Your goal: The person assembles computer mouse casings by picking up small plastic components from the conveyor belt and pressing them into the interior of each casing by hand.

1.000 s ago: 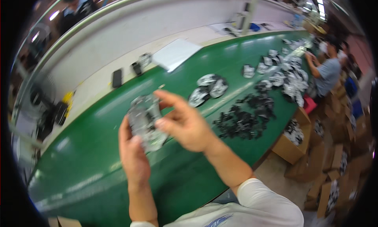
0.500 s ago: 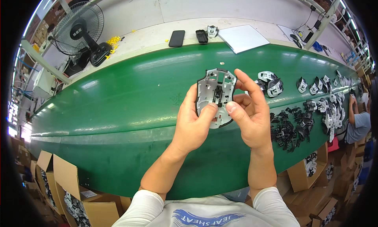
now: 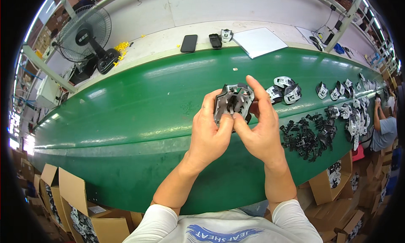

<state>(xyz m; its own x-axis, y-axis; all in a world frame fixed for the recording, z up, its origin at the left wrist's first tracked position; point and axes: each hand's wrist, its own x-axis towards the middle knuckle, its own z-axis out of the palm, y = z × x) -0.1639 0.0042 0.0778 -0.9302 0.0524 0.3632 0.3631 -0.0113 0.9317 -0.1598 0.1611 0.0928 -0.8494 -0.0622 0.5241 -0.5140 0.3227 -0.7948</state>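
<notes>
Between both hands I hold a grey-white plastic shell [image 3: 242, 100] with a dark rim, its hollow inner side facing me. A black plastic part [image 3: 231, 102] sits along the middle of that hollow. My left hand [image 3: 209, 129] grips the shell's left side, its thumb pressed inside near the lower end. Around the right side curls my right hand [image 3: 262, 131], index finger raised by the upper edge, thumb beside the left thumb. The thumbs partly hide the lower end of the shell and the black part.
Black-and-white shells [image 3: 291, 93] lie right on the green belt [image 3: 126, 116], near a heap of small black parts [image 3: 310, 135] and more white shells [image 3: 356, 120]. Cartons [image 3: 71, 186] stand lower left. A fan [image 3: 84, 34], phone [image 3: 189, 43] and white sheet [image 3: 260, 41] rest on the back ledge. Another person [image 3: 384, 129] works far right.
The shell has tipped so that its far end faces me more steeply. My thumbs have come together at its lower middle, the right thumb moving left and inward.
</notes>
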